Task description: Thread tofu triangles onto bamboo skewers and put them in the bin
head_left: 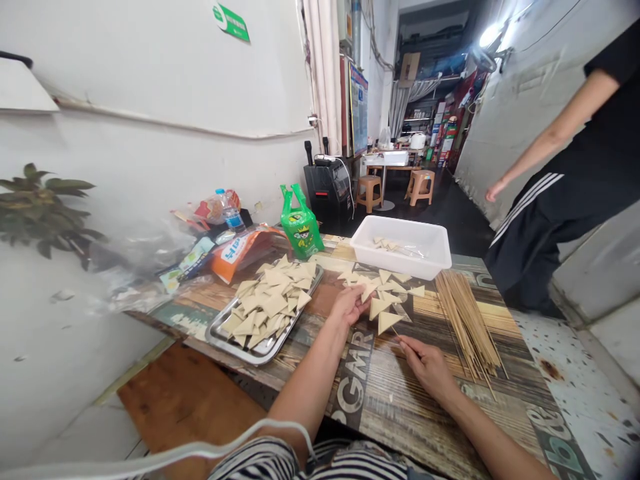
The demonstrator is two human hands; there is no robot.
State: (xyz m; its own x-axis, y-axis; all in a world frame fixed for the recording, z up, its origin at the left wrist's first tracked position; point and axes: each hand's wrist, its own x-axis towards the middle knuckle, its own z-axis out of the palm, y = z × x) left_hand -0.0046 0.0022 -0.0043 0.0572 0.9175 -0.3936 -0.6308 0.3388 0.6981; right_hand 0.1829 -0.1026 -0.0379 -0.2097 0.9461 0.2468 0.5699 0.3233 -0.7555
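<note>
My left hand [349, 304] rests on the table, fingers curled on a pale triangular tofu piece [369, 291] at the edge of a loose scatter of triangles [395, 287]. In my right hand [425, 362] a thin bamboo skewer [397, 332] is pinched, its tip pushed into another triangle [388, 321], with one more triangle [378, 307] just above it. A metal tray [227, 340] heaped with more triangles [273, 297] lies to the left of my left hand.
A bundle of bamboo skewers [467, 317] lies to the right. A white plastic tub [430, 257] holds a few triangles. A green bag [301, 233], snack packets and a bottle [231, 212] sit along the wall. Another person in black [575, 180] stands at right.
</note>
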